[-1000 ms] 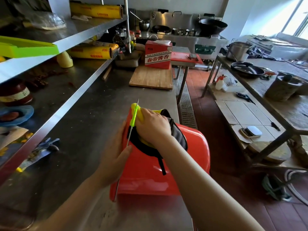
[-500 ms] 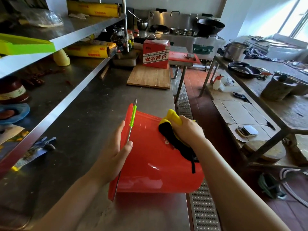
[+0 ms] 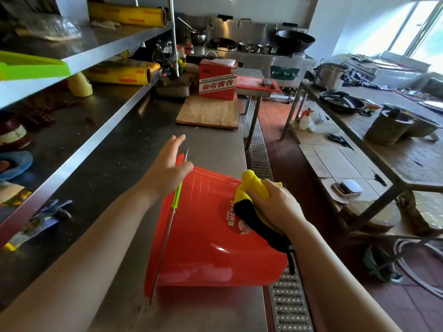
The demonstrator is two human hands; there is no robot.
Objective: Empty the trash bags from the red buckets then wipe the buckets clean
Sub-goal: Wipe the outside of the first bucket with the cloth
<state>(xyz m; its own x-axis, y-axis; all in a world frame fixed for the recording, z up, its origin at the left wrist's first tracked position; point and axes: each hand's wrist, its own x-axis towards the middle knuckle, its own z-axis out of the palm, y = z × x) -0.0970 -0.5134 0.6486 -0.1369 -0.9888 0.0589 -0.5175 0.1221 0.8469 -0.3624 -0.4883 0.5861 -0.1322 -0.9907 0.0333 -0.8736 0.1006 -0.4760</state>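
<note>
Red plastic bucket [image 3: 211, 238] is laid sideways on the steel surface [image 3: 134, 164]; judged light, stiff, slippery. Rim is steadied by left hand [image 3: 167, 173], fingers straight; yellow-black cloth [image 3: 254, 207] is gripped by right hand [image 3: 278, 207].

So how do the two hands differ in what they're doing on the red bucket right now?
The left hand rests at the rim of the red bucket with fingers straight, gripping nothing; the right hand curls round the yellow and black cloth. The left sits at the bucket's open end, the right on its side wall by the printed label. Both touch the bucket lying on the steel counter.
</note>
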